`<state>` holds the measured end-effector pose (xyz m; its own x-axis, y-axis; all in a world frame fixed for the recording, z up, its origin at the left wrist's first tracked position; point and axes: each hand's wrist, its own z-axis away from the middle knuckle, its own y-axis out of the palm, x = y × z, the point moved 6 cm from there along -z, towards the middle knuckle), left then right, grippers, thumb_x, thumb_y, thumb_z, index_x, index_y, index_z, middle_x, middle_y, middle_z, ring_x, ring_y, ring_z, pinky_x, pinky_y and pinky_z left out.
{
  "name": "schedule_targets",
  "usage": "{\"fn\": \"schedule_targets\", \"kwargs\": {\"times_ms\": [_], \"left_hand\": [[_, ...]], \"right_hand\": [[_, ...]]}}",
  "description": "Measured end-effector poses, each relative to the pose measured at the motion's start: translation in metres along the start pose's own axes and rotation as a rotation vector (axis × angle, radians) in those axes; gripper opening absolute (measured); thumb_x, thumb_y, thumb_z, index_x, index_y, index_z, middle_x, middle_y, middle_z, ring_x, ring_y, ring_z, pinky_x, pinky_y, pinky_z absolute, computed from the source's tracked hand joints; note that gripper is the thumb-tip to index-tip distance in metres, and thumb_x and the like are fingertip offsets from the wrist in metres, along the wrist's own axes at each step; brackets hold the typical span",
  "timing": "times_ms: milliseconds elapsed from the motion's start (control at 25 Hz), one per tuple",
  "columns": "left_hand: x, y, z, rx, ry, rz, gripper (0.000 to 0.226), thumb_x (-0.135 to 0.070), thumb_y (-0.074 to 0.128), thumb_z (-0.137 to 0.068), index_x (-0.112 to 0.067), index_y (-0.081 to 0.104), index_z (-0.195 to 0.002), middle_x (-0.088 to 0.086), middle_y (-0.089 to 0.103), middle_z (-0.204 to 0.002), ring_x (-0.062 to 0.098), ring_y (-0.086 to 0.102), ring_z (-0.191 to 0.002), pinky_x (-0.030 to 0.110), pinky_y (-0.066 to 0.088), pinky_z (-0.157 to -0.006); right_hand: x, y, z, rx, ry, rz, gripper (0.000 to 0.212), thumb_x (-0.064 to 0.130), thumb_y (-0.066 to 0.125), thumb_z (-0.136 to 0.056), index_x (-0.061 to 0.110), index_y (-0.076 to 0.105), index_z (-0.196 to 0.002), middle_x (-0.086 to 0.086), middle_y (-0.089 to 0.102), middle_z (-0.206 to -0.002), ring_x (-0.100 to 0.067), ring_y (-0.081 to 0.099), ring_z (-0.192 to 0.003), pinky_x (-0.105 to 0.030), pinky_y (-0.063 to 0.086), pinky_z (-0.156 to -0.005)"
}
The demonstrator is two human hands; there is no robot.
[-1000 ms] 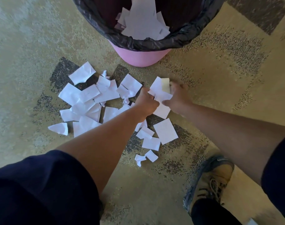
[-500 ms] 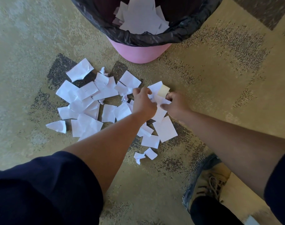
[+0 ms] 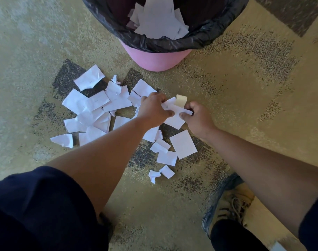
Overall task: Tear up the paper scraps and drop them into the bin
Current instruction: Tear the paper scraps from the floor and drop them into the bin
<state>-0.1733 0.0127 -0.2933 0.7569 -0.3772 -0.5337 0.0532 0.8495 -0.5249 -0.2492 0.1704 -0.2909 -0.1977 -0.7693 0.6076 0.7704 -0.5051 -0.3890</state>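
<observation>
Hands [image 3: 155, 110] [image 3: 198, 116] on paper scrap [image 3: 174, 118]

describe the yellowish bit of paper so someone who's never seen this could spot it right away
Start at the pink bin with the black liner, then drop down the carpet to where the left hand and right hand meet over a white scrap. The yellowish piece sticks up between them on the bin side. It is the only cream-coloured paper; every other scrap is white.
</observation>
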Motion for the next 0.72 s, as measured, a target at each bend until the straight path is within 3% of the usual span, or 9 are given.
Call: {"fn": "schedule_targets", "kwargs": {"times_ms": [80, 200, 320, 400, 560, 640, 720], "left_hand": [[0.006, -0.002, 0.003, 0.075, -0.033, 0.172, 0.032, -0.032, 0.086, -0.078, -0.02, 0.067, -0.1, 0.005, 0.069, -0.096, 0.029, 0.059, -0.099, 0.041, 0.052, -0.079], [0.005, -0.014, 0.018, 0.182, -0.036, 0.496, 0.034, -0.02, 0.088, -0.079, -0.013, 0.069, -0.106, 0.012, 0.076, -0.101, 0.033, 0.073, -0.094, 0.049, 0.061, -0.087], [-0.006, -0.036, 0.044, 0.14, 0.005, 0.656, 0.031, -0.006, 0.083, -0.084, -0.017, 0.062, -0.106, 0.0, 0.074, -0.095, 0.013, 0.073, -0.081, 0.031, 0.063, -0.071], [-0.013, -0.051, 0.063, 0.077, 0.03, 0.706, 0.025, -0.006, 0.081, -0.085, -0.014, 0.066, -0.104, -0.002, 0.075, -0.091, 0.012, 0.071, -0.078, 0.026, 0.059, -0.065], [-0.033, -0.098, 0.101, -0.1, 0.169, 0.592, 0.011, -0.008, 0.083, -0.084, -0.009, 0.074, -0.089, 0.005, 0.073, -0.075, 0.011, 0.063, -0.068, 0.035, 0.055, -0.06], [-0.051, -0.131, 0.12, -0.228, 0.305, 0.45, 0.013, -0.01, 0.083, -0.084, -0.019, 0.074, -0.085, -0.005, 0.07, -0.07, 0.0, 0.06, -0.066, 0.023, 0.05, -0.059], [-0.082, -0.168, 0.143, -0.346, 0.489, 0.292, 0.019, -0.009, 0.08, -0.086, -0.026, 0.074, -0.092, -0.015, 0.067, -0.076, -0.007, 0.06, -0.072, 0.01, 0.045, -0.065]], "right_hand": [[0.007, -0.004, 0.008, -0.007, -0.012, -0.099, 0.014, 0.006, 0.068, -0.096, 0.018, 0.061, -0.096, -0.009, 0.069, -0.091, -0.019, 0.061, -0.078, -0.035, 0.049, -0.071], [0.024, -0.012, 0.023, -0.014, -0.033, -0.358, 0.029, -0.005, 0.07, -0.092, 0.02, 0.057, -0.099, -0.004, 0.072, -0.088, -0.016, 0.066, -0.078, -0.036, 0.056, -0.073], [0.041, -0.011, 0.043, 0.017, 0.013, -0.606, 0.036, -0.008, 0.07, -0.091, 0.013, 0.056, -0.116, -0.005, 0.077, -0.095, -0.015, 0.07, -0.084, -0.03, 0.06, -0.072], [0.053, -0.005, 0.058, 0.068, 0.025, -0.666, 0.032, -0.008, 0.068, -0.091, 0.012, 0.059, -0.115, -0.003, 0.076, -0.097, -0.015, 0.071, -0.086, -0.033, 0.06, -0.07], [0.092, -0.011, 0.084, 0.05, -0.155, -0.626, 0.031, -0.009, 0.071, -0.088, 0.02, 0.069, -0.098, -0.002, 0.074, -0.087, -0.016, 0.069, -0.079, -0.04, 0.061, -0.07], [0.128, -0.026, 0.102, -0.031, -0.376, -0.479, 0.032, -0.004, 0.073, -0.087, 0.024, 0.071, -0.101, -0.002, 0.075, -0.093, -0.016, 0.07, -0.086, -0.04, 0.061, -0.08], [0.165, -0.044, 0.122, -0.168, -0.626, -0.305, 0.033, -0.007, 0.073, -0.088, 0.021, 0.07, -0.105, 0.001, 0.075, -0.096, -0.009, 0.07, -0.09, -0.028, 0.058, -0.083]]}}
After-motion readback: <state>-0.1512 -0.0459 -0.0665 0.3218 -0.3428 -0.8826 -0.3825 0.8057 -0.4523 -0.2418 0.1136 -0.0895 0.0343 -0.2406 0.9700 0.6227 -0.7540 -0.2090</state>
